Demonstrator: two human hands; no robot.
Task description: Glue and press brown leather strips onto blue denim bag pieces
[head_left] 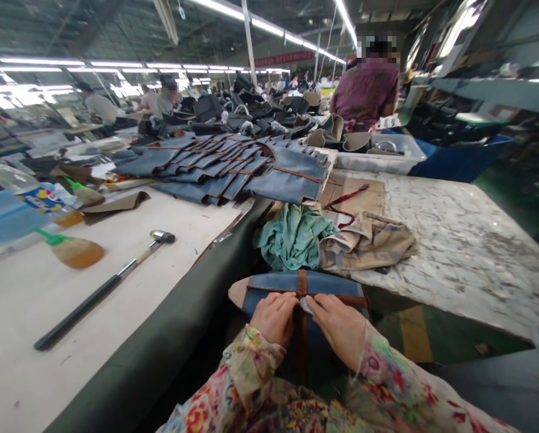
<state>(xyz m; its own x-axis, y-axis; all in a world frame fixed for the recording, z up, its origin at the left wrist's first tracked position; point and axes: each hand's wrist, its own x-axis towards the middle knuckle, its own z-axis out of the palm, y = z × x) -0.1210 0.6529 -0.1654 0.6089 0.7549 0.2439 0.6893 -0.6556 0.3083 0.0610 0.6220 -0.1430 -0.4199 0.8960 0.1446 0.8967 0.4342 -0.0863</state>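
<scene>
Nearest of all, two flowered sleeves (pixel 296 391) lead up to the hands, which meet over a blue leather panel (pixel 269 285) lying just in front of the body. That panel's long axis runs left to right across the view, and a brown strap (pixel 302 282) crosses it from near to far, pointing away from the person. Where the strap meets a thinner brown band running along the panel, both hands press down: the left hand (pixel 275 317) with knuckles curled, fingertips on the panel just left of the strap, the right hand (pixel 337 325) flatter, fingertips touching the strap from the right. Neither hand is closed around anything; both bear on the piece, and something small and pale shows between them, too small to name. The two hands are equally near the crossing, one on each side.

Just beyond the panel lie a crumpled green cloth (pixel 292 237) and a tan folded piece (pixel 369 240) on the worn table (pixel 454 240). To the left, well apart, a hammer (pixel 102 291) lies on a pale board, handle towards the viewer, with two glue brushes (pixel 73 249) nearby. Farther off, a fanned stack of blue panels (pixel 233 165) covers the bench, and a person in a purple top (pixel 366 90) stands beyond.
</scene>
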